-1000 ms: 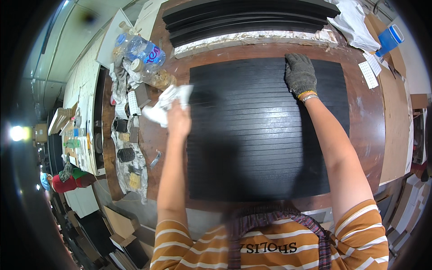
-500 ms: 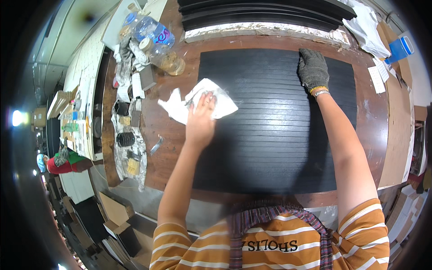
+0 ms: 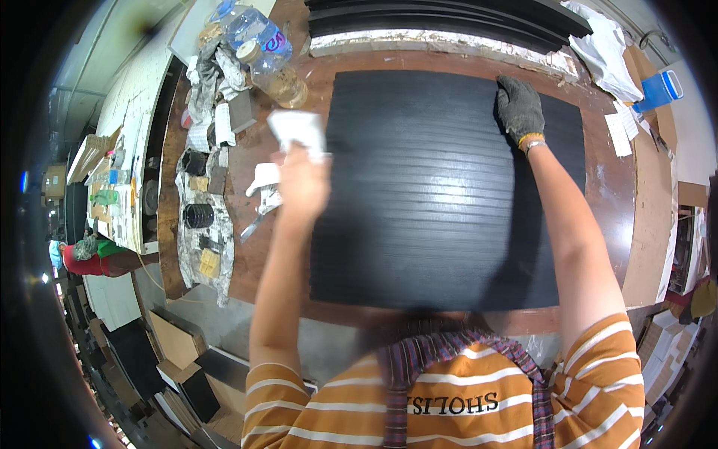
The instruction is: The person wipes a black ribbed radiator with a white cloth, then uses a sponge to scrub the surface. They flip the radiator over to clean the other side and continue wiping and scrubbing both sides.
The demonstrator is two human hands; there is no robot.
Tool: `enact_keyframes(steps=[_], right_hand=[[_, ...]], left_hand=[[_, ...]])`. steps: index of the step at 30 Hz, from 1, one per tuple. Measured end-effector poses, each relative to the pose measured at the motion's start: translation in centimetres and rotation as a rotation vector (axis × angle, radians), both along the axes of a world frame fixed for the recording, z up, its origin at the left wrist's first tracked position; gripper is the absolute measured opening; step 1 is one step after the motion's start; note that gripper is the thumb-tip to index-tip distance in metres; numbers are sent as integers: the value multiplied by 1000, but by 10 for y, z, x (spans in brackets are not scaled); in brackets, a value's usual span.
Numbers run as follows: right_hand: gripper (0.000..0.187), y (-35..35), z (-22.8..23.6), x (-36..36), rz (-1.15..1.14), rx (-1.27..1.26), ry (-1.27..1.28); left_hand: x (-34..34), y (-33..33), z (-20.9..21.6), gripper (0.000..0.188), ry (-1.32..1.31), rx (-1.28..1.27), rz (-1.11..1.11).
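Note:
A large black grooved panel (image 3: 419,224) lies flat on the brown worktable (image 3: 609,217). My left hand (image 3: 305,179), blurred by motion, is bare and closed on a white cloth (image 3: 297,129) just at the panel's left edge. Part of the cloth hangs out on the left side of the hand. My right hand (image 3: 521,112), in a dark grey knit glove with a yellow cuff, rests flat on the panel near its far right corner, with nothing in it.
Long black strips (image 3: 441,22) are stacked along the far side. Plastic bottles (image 3: 280,84) stand at the far left, above a stained cloth with a black ring (image 3: 198,215) and a yellow sponge (image 3: 210,263). A blue container (image 3: 660,91) is at right. Another person (image 3: 93,258) works far left.
My left hand has swept leftward with the white cloth, from over the panel to its left edge, and the cloth is bunched up. My gloved right hand has stayed in place on the panel.

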State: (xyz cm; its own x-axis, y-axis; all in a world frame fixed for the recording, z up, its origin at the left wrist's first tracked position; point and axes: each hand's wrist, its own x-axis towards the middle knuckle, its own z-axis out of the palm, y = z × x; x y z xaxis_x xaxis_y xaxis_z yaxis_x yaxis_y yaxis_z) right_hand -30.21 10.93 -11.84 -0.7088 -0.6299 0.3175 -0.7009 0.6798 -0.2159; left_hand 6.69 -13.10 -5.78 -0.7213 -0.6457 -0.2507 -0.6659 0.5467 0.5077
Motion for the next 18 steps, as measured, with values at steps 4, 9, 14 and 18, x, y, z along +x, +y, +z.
enact_keyframes(steps=[4, 9, 14, 18], right_hand=[[54, 25, 7, 0, 34, -9, -148], [63, 124, 25, 47, -1, -102, -148], [83, 234, 63, 159, 195, 46, -127], [86, 287, 64, 238, 176, 334, -225]], left_hand=[[-16, 127, -15, 53, 193, -190, -927], [37, 21, 0, 39, -171, 121, 134], [84, 33, -32, 42, 83, -439, -250], [116, 39, -59, 36, 318, -638, -388]])
